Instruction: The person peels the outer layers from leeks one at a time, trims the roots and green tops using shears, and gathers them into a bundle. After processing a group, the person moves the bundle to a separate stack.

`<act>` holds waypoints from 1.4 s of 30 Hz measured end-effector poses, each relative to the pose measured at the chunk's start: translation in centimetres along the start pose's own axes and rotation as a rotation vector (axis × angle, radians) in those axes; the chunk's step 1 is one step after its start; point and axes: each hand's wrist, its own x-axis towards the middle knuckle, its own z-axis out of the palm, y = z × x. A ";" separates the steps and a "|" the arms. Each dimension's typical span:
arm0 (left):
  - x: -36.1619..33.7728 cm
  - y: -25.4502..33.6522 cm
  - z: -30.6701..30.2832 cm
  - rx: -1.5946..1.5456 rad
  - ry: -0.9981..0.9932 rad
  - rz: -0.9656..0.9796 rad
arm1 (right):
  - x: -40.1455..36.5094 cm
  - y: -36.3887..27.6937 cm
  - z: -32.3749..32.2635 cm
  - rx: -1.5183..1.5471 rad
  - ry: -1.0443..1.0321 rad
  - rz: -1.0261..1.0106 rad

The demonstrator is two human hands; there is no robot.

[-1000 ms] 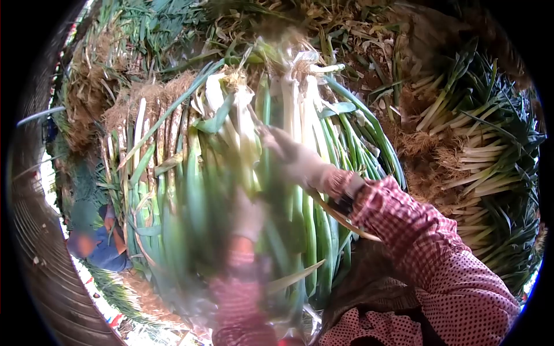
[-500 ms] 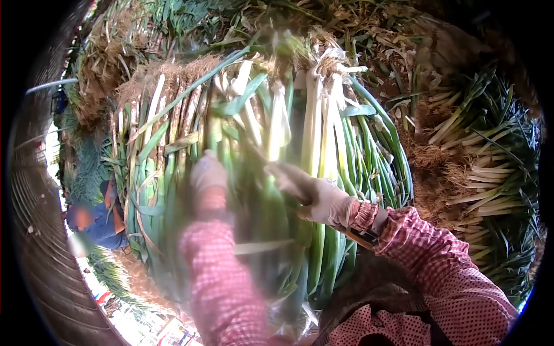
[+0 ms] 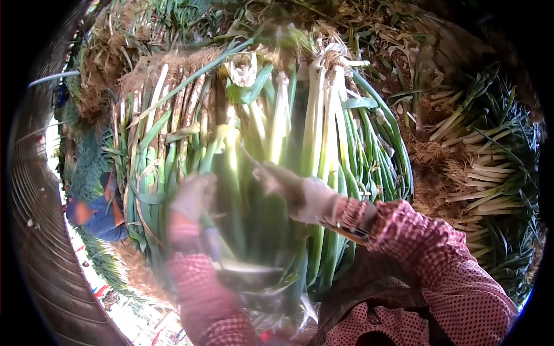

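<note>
Both my hands wear whitish gloves over a wide pile of long green onions (image 3: 323, 127). My left hand (image 3: 193, 193) is smeared by motion at the left-middle of the pile; its fingers cannot be made out. Just right of it, a single green onion (image 3: 232, 150) stands out with a pale, bright stem. My right hand (image 3: 300, 193) is closed, fingers pointing left, around something thin whose blurred tip sticks out up and left. A brown strip (image 3: 349, 233) shows under the right wrist. Loose leaves lie across the stems.
Root-on green onions (image 3: 173, 81) stand at the left. More green onions (image 3: 485, 173) lie in a row at the right. Trimmed leaves and husks (image 3: 398, 63) litter the ground behind. At the left edge a person (image 3: 104, 213) in blue sits near a corrugated wall (image 3: 34, 219).
My left hand has moved left and slightly down, uncovering the pale-stemmed green onion. My right hand has shifted a little to the left and stays closed.
</note>
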 end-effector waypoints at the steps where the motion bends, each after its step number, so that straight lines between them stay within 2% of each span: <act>1: 1.8 0.4 -1.8 0.093 -0.035 0.023 | 1.9 0.5 0.5 -0.047 0.048 -0.018; 2: 3.5 1.0 -3.1 0.186 -0.069 0.046 | 3.3 0.0 0.3 -0.078 0.059 -0.010; 4: 2.2 6.1 -2.9 0.586 0.152 0.073 | 4.9 -2.3 -1.0 -0.112 0.059 0.078; 5: 3.3 7.2 -3.9 0.783 0.438 0.133 | 4.9 -4.2 -2.2 -0.075 0.010 0.144; 6: 4.0 7.7 -5.0 0.975 0.729 0.193 | 5.9 -4.3 -2.3 -0.058 0.065 0.110; 8: 4.0 6.4 -3.2 1.232 1.104 0.471 | 7.6 -4.4 -2.2 -0.020 0.175 0.042; 10: 1.5 6.2 2.0 1.280 1.039 0.503 | 8.7 -5.9 -2.9 0.013 0.255 0.113; 11: 2.0 4.3 3.8 0.955 0.695 0.440 | 8.9 -5.7 -2.6 -0.003 0.262 0.108; 12: 1.5 3.0 6.4 0.957 0.585 0.345 | 9.2 -5.2 -2.5 -0.025 0.273 0.104; 13: 4.0 -0.1 7.8 1.063 0.541 0.225 | 10.4 -2.4 -0.9 -0.109 0.231 0.026; 14: 5.6 -1.7 9.2 1.050 0.432 0.116 | 7.6 -3.0 -1.1 -0.079 0.181 0.064; 15: 5.4 -2.8 9.8 0.949 0.375 0.089 | 4.8 -3.6 -1.5 -0.052 0.131 0.102; 16: 6.3 -4.9 10.2 0.966 0.465 0.180 | 3.8 -1.4 -0.6 -0.034 0.152 0.065; 18: 4.5 -3.0 10.5 0.931 0.354 0.122 | 1.3 0.6 -0.4 -0.028 0.158 0.052; 21: 3.6 -5.7 9.3 0.495 0.186 0.286 | -0.2 -1.0 -1.4 -0.018 0.178 0.047; 25: 1.1 -11.1 6.2 0.104 -0.168 0.114 | 0.8 -0.7 -1.2 -0.022 0.199 0.054; 27: 0.5 -13.5 5.3 -0.039 -0.228 0.060 | -1.4 -2.3 -1.8 -0.002 0.055 0.150; 29: 0.0 -15.3 4.6 -0.174 -0.270 0.017 | -4.9 -3.1 -1.8 0.067 -0.036 0.135; 30: -0.8 -14.4 5.1 -0.242 -0.287 0.005 | -6.7 -3.4 -1.8 0.102 -0.082 0.130; 31: -1.7 -13.4 5.0 -0.222 -0.311 0.010 | -7.5 -1.8 -0.3 0.089 -0.052 0.079; 33: -0.4 -15.1 4.8 -0.221 -0.300 -0.026 | -8.2 -2.6 -0.9 0.138 -0.051 0.119; 34: 0.2 -16.1 4.8 -0.217 -0.298 -0.046 | -8.2 -3.5 -2.2 0.202 -0.076 0.212; 37: 1.1 -17.3 4.5 -0.204 -0.231 -0.043 | -7.2 -2.3 -1.6 0.093 -0.006 0.196; 39: 1.0 -17.1 4.3 -0.243 -0.237 -0.050 | -8.0 -2.1 -1.1 0.161 -0.043 0.167; 41: -0.5 -15.3 5.1 -0.294 -0.265 -0.099 | -7.1 -0.6 -0.3 0.191 0.009 0.128; 42: 0.4 -16.3 5.0 -0.321 -0.257 -0.086 | -6.5 -0.2 -0.4 0.183 0.039 0.123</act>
